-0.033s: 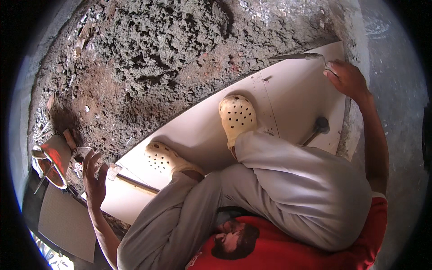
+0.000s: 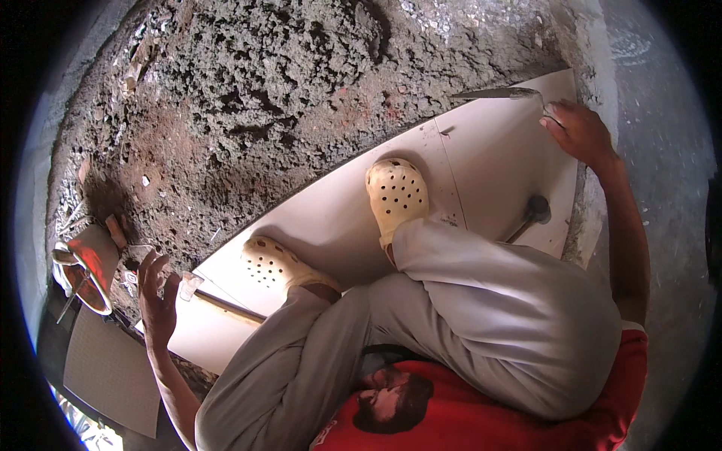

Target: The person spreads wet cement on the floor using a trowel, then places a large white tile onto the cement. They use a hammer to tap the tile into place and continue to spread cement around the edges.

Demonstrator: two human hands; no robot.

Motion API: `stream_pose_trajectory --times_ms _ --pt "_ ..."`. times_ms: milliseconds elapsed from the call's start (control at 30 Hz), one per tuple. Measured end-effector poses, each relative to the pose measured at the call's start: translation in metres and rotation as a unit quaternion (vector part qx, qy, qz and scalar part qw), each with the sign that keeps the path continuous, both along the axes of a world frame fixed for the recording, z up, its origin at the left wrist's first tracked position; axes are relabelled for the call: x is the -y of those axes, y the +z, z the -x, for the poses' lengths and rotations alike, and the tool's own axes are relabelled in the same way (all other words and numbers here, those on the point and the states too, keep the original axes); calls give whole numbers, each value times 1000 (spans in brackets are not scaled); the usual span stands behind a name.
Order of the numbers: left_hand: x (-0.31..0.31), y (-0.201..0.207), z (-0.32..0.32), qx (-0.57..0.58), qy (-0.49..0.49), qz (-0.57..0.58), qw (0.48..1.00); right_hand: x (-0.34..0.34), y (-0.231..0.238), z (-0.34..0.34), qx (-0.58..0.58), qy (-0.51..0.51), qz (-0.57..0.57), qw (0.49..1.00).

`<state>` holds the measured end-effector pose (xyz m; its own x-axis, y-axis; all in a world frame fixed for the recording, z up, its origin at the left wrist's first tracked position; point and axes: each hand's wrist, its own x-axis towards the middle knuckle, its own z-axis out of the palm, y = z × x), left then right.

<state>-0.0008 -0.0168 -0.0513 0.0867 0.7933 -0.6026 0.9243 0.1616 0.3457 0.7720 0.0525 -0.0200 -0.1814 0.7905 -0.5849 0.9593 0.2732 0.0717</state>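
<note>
My right hand (image 2: 583, 134) grips the handle of a trowel (image 2: 492, 94). Its pointed metal blade reaches left over the far edge of the pale floor tiles (image 2: 500, 139), where they meet loose grey mortar (image 2: 278, 60). On the far left, my left hand (image 2: 158, 304) is raised with fingers bent and apart, and nothing shows in it. Right beside it is the pale end of a wooden-handled tool (image 2: 226, 307) lying on a tile. A black-headed mallet (image 2: 538, 209) rests on the tiles at the right, its handle partly hidden by my knee.
My perforated clogs (image 2: 397, 188) stand on the tiles. A red and grey bucket (image 2: 98, 259) with a rod across its mouth lies tilted at the far left. Below it is a grey tile-like slab (image 2: 113, 372). Rubble borders the mortar; a grey floor (image 2: 673, 188) runs along the right.
</note>
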Motion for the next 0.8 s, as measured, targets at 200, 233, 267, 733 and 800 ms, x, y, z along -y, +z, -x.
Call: stream_pose_trajectory --times_ms 200,233,267,733,800 --pt "0 -3 8 -17 -13 -4 1000 17 -20 -15 -33 12 11 999" --pt "1 -4 9 -26 -2 4 1000 19 -21 -16 -38 19 10 999" --pt "2 -4 9 -22 -8 -4 1000 21 -21 -16 -54 27 2 998" --pt "19 -3 29 -37 -76 -15 996 -20 5 -12 44 203 77 975" --pt "27 -9 37 -11 -16 0 1000 -22 10 -25 59 151 54 985"
